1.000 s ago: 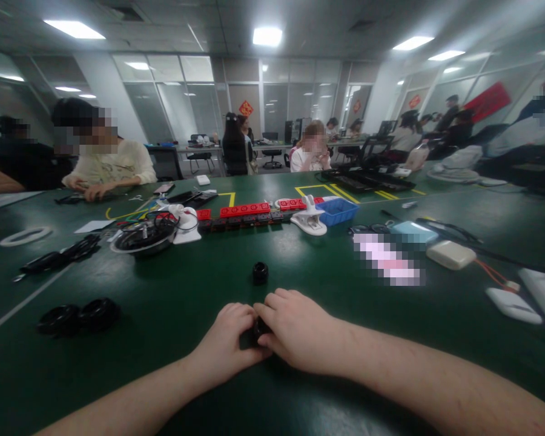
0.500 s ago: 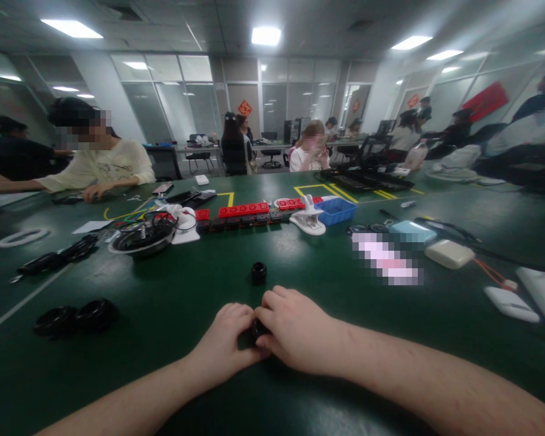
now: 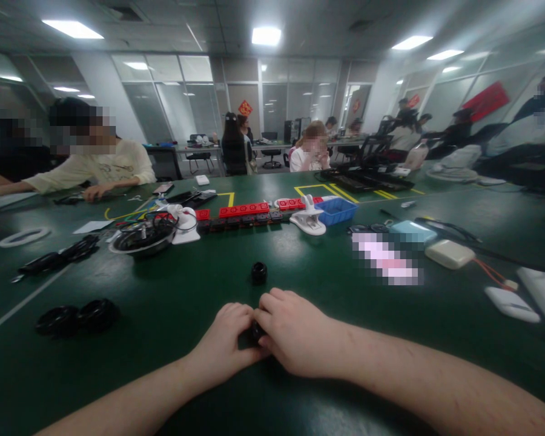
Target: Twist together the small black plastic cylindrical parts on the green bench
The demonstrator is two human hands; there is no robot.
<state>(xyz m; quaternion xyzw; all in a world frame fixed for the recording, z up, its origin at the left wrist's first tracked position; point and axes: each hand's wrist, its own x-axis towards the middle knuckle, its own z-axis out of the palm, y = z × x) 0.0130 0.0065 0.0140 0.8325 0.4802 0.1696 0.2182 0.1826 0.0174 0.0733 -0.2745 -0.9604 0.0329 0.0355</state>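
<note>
My left hand (image 3: 229,339) and my right hand (image 3: 290,330) meet at the lower middle of the view, both closed around a small black round part (image 3: 257,330). Fingers cover most of that part. Just beyond them a black ring-shaped piece (image 3: 258,273) stands on the green table (image 3: 200,272). Two larger black rings, one (image 3: 57,321) beside the other (image 3: 97,315), lie side by side at the left.
A metal bowl of cables (image 3: 143,237), red blocks (image 3: 244,209), a white clip (image 3: 309,219) and a blue bin (image 3: 336,212) stand farther back. Cases and cables lie at the right. A person in a pale top (image 3: 127,160) sits at the far left.
My right hand has shifted very slightly over the black part. My left hand looks the same.
</note>
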